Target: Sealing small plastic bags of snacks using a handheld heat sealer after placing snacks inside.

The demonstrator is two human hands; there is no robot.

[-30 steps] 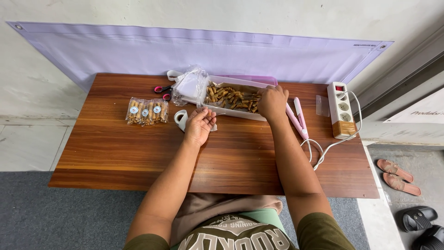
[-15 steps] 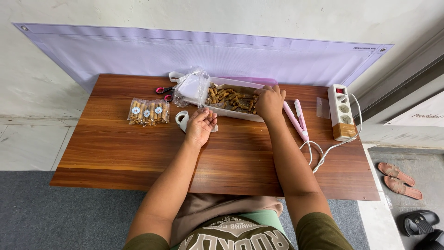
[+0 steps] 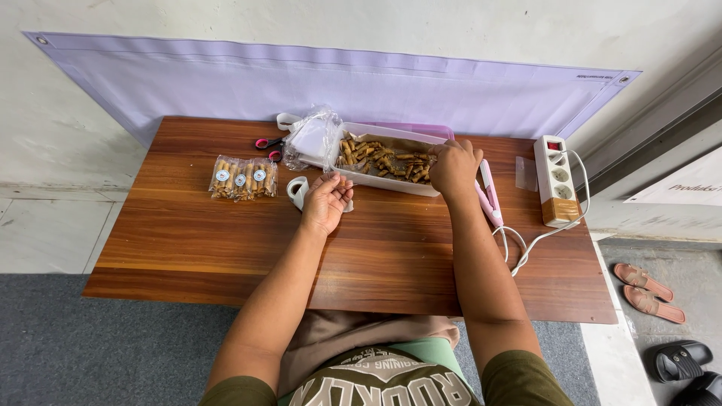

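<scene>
left hand (image 3: 326, 201): palm up over the middle of the table (image 3: 226, 248), fingers loosely curled and open; a small brown stick seems to lie near the fingertips, too small to be sure.
right hand (image 3: 453, 167): at the right end of the white tray (image 3: 391, 180), fingers bent down into it among the snacks; whether the grip has closed on one cannot be told.
snack sticks (image 3: 383, 159): brown rolled sticks heaped loose in the tray, near the far edge of the table, at its middle.
tape roll (image 3: 298, 191): white, just left of the left hand, touching or almost touching it.
packed bags (image 3: 242, 179): a row of small clear bags filled with sticks, each with a round sticker, lying flat left of the tape roll.
plastic bags (image 3: 312, 139): a crumpled clear bundle against the left end of the tray.
scissors (image 3: 268, 144): pink handles, by the far edge, left of the plastic bundle.
sealer (image 3: 488, 194): slim pink tool just right of the right hand, its white cord running to the power strip.
power strip (image 3: 558, 179): white, near the far right corner of the table.
sandals (image 3: 647, 291): on the floor, beyond the right edge of the table.
</scene>
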